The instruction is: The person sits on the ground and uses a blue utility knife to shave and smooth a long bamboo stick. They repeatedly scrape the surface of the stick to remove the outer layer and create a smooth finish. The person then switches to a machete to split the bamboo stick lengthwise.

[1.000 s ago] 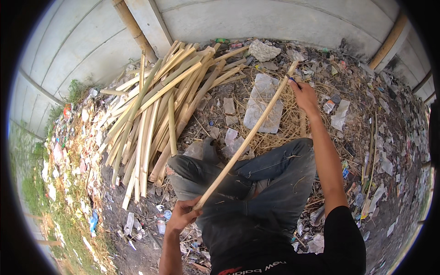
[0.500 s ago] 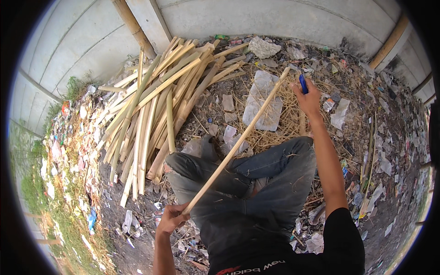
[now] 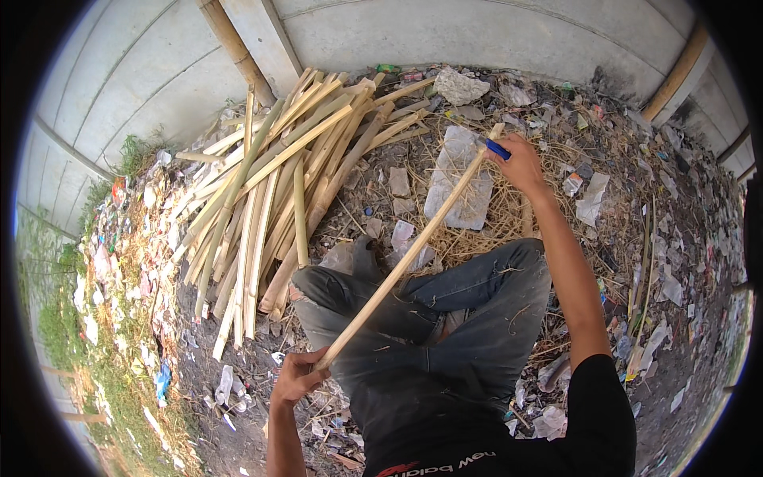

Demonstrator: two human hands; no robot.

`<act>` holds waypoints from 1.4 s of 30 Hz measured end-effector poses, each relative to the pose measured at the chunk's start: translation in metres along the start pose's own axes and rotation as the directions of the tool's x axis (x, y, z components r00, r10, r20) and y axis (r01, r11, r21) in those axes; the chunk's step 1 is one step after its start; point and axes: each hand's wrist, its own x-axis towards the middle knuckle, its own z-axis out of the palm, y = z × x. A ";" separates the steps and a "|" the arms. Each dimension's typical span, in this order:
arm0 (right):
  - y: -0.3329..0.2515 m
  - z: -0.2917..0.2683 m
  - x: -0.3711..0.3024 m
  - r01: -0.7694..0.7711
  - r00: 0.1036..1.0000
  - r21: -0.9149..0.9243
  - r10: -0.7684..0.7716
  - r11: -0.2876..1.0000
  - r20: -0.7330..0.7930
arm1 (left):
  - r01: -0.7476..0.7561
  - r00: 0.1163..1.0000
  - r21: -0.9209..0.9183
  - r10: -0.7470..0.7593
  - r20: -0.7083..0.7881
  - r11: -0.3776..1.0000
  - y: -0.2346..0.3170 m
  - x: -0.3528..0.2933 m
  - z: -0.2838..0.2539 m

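A long, pale bamboo strip (image 3: 409,256) slants across my lap, from low on the left to farther away on the right. My left hand (image 3: 296,378) is closed round its near end. Close to the far end, my right hand (image 3: 521,165) grips a small blue tool (image 3: 498,149) laid against the strip. Its blade or working edge is too small to make out. My crossed legs in worn jeans (image 3: 477,306) lie beneath the strip.
Split bamboo pieces (image 3: 274,191) lie heaped at the left. A pale flat slab (image 3: 458,179) and thin shavings (image 3: 509,211) lie ahead, with a rough stone (image 3: 461,86) beyond. Litter covers the ground. A concrete wall (image 3: 477,36) with bamboo posts (image 3: 675,75) stands behind.
My right hand has moved left with the blue tool, from beside the strip's far end onto it. The tool has turned from upright to slanted. My left hand stays at the near end.
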 end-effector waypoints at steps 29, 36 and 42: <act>0.023 -0.007 -0.006 -0.067 0.997 0.377 0.078 0.924 -0.015 | -0.007 0.996 -0.023 0.009 0.085 1.000 -0.006 0.010 -0.012; 0.007 -0.038 -0.011 0.040 0.979 0.239 -0.087 0.970 0.186 | -0.056 0.991 -0.002 0.056 0.123 0.998 -0.002 0.005 -0.020; 0.024 -0.047 -0.005 0.089 0.949 0.133 -0.125 0.987 0.289 | -0.027 0.992 0.042 0.021 0.127 0.999 0.005 0.005 -0.019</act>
